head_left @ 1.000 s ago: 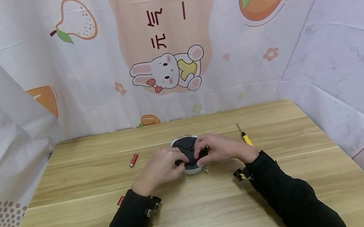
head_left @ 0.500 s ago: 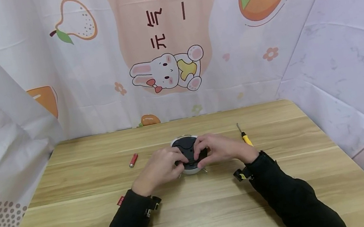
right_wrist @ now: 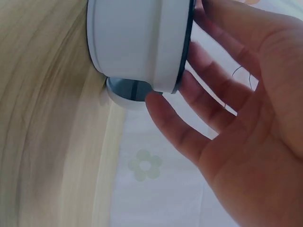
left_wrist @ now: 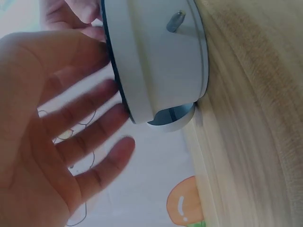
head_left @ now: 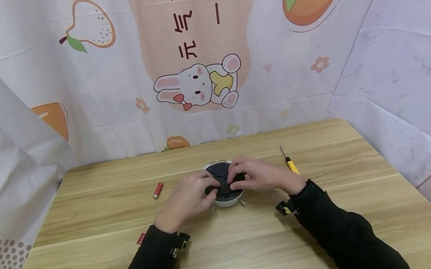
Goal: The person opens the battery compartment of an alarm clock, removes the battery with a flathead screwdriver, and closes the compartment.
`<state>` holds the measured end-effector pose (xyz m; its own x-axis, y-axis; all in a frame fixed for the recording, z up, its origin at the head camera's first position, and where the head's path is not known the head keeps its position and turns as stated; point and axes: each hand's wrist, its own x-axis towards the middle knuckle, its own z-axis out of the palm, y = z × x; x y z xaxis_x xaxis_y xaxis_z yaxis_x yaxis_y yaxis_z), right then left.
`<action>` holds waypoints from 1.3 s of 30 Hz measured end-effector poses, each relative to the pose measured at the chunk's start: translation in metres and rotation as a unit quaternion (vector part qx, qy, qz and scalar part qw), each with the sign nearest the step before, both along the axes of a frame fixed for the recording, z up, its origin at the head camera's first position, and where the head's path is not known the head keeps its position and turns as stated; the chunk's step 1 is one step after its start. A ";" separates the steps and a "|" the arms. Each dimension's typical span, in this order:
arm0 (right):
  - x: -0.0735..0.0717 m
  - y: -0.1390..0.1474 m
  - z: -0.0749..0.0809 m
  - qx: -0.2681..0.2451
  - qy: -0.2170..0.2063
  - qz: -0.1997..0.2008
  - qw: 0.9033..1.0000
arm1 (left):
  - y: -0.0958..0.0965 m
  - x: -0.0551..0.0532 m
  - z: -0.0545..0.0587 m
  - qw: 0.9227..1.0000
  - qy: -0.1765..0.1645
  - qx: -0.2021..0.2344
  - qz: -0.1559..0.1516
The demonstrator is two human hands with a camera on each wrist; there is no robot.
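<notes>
A round white alarm clock lies face down on the table, its black back upward and its short metal legs sticking out toward me. On the left of that back, the fingertips of my left hand touch the black surface, the fingers gently bent. My right hand touches the same back from the right, thumb and index finger close together. In the right wrist view one fingertip lies by the clock's lower rim. The hands partly cover the middle of the back, so what lies under the fingertips is hidden.
A red battery lies left of the clock. To the right, behind the right wrist, is a screwdriver with a yellow and black handle. The wooden table ends at a printed curtain.
Both hands have shifted slightly on the clock's back, the left one a little up and away from me. The clock has turned or slid very slightly. Battery and screwdriver stay put.
</notes>
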<state>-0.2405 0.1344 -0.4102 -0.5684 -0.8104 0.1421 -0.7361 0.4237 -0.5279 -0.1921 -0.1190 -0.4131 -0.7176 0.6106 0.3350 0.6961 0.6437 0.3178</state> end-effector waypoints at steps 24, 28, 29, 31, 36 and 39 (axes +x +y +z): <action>0.004 -0.002 -0.002 0.045 -0.056 -0.057 0.996 | 0.003 0.004 0.000 0.984 -0.158 -0.029 0.079; 0.004 -0.003 0.000 0.045 -0.059 -0.063 0.995 | 0.004 0.004 0.001 0.983 -0.159 -0.029 0.089; 0.004 -0.003 0.001 0.047 -0.060 -0.065 0.995 | 0.004 0.004 0.001 0.983 -0.159 -0.029 0.092; 0.005 -0.005 0.001 0.051 -0.066 -0.071 0.994 | 0.005 0.004 0.001 0.982 -0.159 -0.028 0.096; 0.005 -0.006 0.001 0.065 -0.109 -0.110 0.986 | 0.005 0.004 0.000 0.982 -0.157 -0.020 0.100; 0.005 -0.005 0.001 0.070 -0.129 -0.124 0.981 | 0.005 0.004 -0.001 0.982 -0.156 -0.018 0.101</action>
